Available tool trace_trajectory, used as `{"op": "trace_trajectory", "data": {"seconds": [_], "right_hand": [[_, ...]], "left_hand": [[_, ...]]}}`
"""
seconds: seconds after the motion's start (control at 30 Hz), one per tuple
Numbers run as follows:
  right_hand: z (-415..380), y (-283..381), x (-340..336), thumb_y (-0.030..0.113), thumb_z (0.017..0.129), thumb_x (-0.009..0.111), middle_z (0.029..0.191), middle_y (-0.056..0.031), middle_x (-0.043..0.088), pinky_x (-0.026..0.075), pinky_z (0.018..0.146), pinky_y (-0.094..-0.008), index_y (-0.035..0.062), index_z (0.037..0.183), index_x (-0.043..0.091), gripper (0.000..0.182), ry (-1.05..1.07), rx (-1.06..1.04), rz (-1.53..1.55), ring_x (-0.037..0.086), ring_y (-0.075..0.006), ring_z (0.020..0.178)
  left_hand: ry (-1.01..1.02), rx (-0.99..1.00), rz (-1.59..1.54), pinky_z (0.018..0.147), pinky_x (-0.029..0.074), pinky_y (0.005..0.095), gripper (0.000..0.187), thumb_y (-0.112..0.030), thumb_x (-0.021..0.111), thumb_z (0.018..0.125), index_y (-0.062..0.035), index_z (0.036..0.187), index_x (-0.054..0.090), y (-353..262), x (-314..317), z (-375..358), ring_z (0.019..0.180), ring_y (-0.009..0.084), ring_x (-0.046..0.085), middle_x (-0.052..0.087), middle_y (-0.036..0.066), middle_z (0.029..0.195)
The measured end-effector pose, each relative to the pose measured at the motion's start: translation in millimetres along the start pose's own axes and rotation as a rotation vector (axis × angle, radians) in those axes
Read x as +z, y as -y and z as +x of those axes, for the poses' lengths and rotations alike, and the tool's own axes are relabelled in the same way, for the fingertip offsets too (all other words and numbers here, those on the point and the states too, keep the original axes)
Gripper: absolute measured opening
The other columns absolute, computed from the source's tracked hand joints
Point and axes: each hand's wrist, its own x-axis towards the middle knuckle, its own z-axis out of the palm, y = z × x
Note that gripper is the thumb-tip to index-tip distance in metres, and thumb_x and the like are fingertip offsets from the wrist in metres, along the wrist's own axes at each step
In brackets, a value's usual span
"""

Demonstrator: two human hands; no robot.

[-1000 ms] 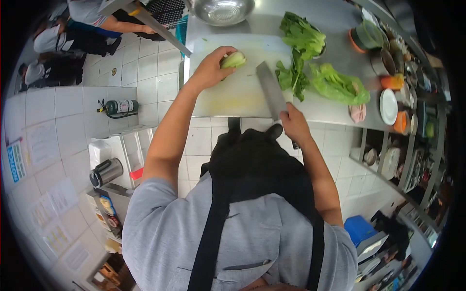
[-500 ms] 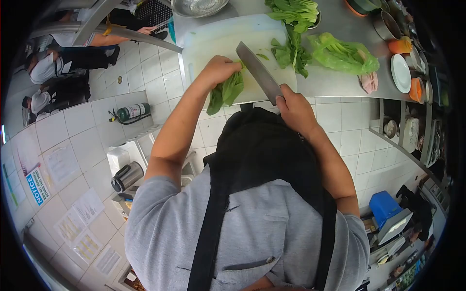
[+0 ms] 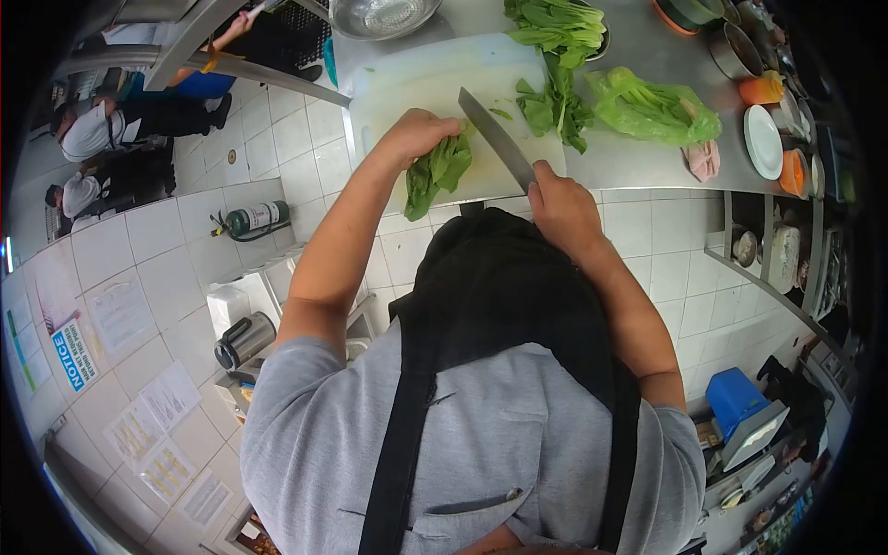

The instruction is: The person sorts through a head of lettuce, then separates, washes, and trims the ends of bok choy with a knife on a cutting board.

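My left hand (image 3: 419,137) is closed on leafy greens (image 3: 438,176), whose dark leaves hang past the board's near edge. In my right hand (image 3: 566,211) I grip the handle of a broad kitchen knife (image 3: 497,139). Its blade slants up and left over the white cutting board (image 3: 407,83), with a small gap between it and the greens. Small green scraps (image 3: 500,114) lie on the board beyond the blade. Loose leaves (image 3: 559,113) rest across the board's right side, below a bunch of leafy greens (image 3: 557,26) in a bowl.
A green plastic bag of vegetables (image 3: 652,106) lies on the steel table (image 3: 638,166), near a pink cloth (image 3: 702,159) and a white plate (image 3: 763,141). A metal colander (image 3: 384,14) stands at the far left. Other people (image 3: 92,129) are beyond the rail.
The knife blade has turned slightly, showing narrower, and sits a little to the right. The leaves in my left hand have shifted slightly right and look more bunched. A person's arm at upper left has moved.
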Motion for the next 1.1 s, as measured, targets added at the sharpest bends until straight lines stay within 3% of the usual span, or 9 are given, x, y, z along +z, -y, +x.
{"op": "trace_trajectory", "data": {"seconds": [0.17, 0.47, 0.57, 0.63, 0.73, 0.87, 0.97, 1.03, 1.1], "right_hand": [[5, 6, 7, 0.018, 0.107, 0.059, 0.094, -0.0272, 0.079, 0.059, 0.087, -0.0651, 0.0002, 0.116, 0.058, 0.02, 0.052, 0.019, -0.072, 0.077, -0.0513, 0.092], [24, 4, 31, 0.015, 0.106, 0.059, 0.099, -0.0288, 0.079, 0.059, 0.091, -0.0657, -0.0012, 0.12, 0.057, 0.022, 0.111, 0.041, -0.019, 0.077, -0.0517, 0.097], [27, -3, 41, 0.015, 0.107, 0.058, 0.1, -0.03, 0.079, 0.059, 0.092, -0.0657, -0.0018, 0.123, 0.057, 0.024, 0.145, 0.048, -0.065, 0.077, -0.053, 0.098], [25, -1, 27, 0.016, 0.107, 0.058, 0.1, -0.0308, 0.078, 0.058, 0.092, -0.066, -0.0019, 0.124, 0.056, 0.024, 0.14, 0.059, -0.027, 0.076, -0.0537, 0.098], [25, -8, 22, 0.017, 0.108, 0.058, 0.1, -0.032, 0.078, 0.057, 0.092, -0.0667, -0.0019, 0.125, 0.056, 0.025, 0.073, 0.093, 0.009, 0.075, -0.0546, 0.097], [21, -14, 13, 0.019, 0.109, 0.058, 0.097, -0.0326, 0.077, 0.057, 0.089, -0.0676, -0.0012, 0.124, 0.056, 0.025, -0.011, 0.095, 0.046, 0.075, -0.055, 0.095], [13, -1, 5, 0.02, 0.11, 0.058, 0.095, -0.0328, 0.076, 0.056, 0.089, -0.0679, -0.001, 0.123, 0.055, 0.025, -0.012, 0.057, 0.059, 0.075, -0.0549, 0.095], [12, 2, 10, 0.02, 0.11, 0.058, 0.095, -0.0328, 0.076, 0.056, 0.089, -0.0678, -0.001, 0.122, 0.055, 0.024, -0.001, 0.04, 0.053, 0.075, -0.0549, 0.095], [13, 8, 13, 0.02, 0.11, 0.057, 0.095, -0.0328, 0.076, 0.056, 0.089, -0.0678, -0.001, 0.121, 0.055, 0.024, -0.003, 0.024, 0.049, 0.075, -0.0549, 0.095]], "left_hand": [[0.028, 0.032, -0.022, 0.076, 0.063, 0.0365, 0.038, -0.023, 0.078, 0.097, 0.0117, 0.112, 0.08, 8, 2, -8, 0.084, 0.0214, 0.078, 0.081, 0.014, 0.1], [0.05, 0.072, -0.163, 0.074, 0.062, 0.0337, 0.032, -0.015, 0.072, 0.105, 0.0074, 0.126, 0.077, 43, -6, -7, 0.084, 0.0182, 0.076, 0.078, 0.01, 0.096], [0.093, 0.111, -0.204, 0.078, 0.062, 0.0361, 0.032, -0.015, 0.07, 0.102, 0.0076, 0.124, 0.077, 45, -12, -9, 0.088, 0.0195, 0.076, 0.079, 0.011, 0.104], [0.185, 0.114, -0.39, 0.089, 0.064, 0.0387, 0.043, -0.007, 0.063, 0.103, 0.0068, 0.143, 0.068, 53, -16, -22, 0.1, 0.0232, 0.077, 0.077, 0.014, 0.12], [0.233, 0.279, -0.638, 0.1, 0.063, 0.0426, 0.055, 0.001, 0.059, 0.1, 0.0059, 0.155, 0.058, 59, -22, -30, 0.115, 0.0277, 0.076, 0.072, 0.017, 0.137], [0.284, 0.339, -0.758, 0.111, 0.06, 0.0424, 0.062, 0.0, 0.058, 0.099, 0.0037, 0.161, 0.052, 54, -36, -35, 0.125, 0.0291, 0.075, 0.067, 0.019, 0.15], [0.088, 0.466, -0.454, 0.108, 0.058, 0.0436, 0.061, 0.005, 0.062, 0.094, 0.0008, 0.155, 0.059, 49, -31, -32, 0.125, 0.0311, 0.072, 0.066, 0.017, 0.148], [-0.183, 0.738, 0.258, 0.111, 0.055, 0.0443, 0.058, 0.002, 0.067, 0.094, -0.0032, 0.151, 0.061, 50, -18, -31, 0.127, 0.0354, 0.069, 0.065, 0.018, 0.142], [-0.215, 0.752, 0.317, 0.111, 0.054, 0.0445, 0.056, 0.0, 0.068, 0.094, -0.0039, 0.149, 0.062, 56, -3, -33, 0.128, 0.0374, 0.067, 0.065, 0.019, 0.139]]}}
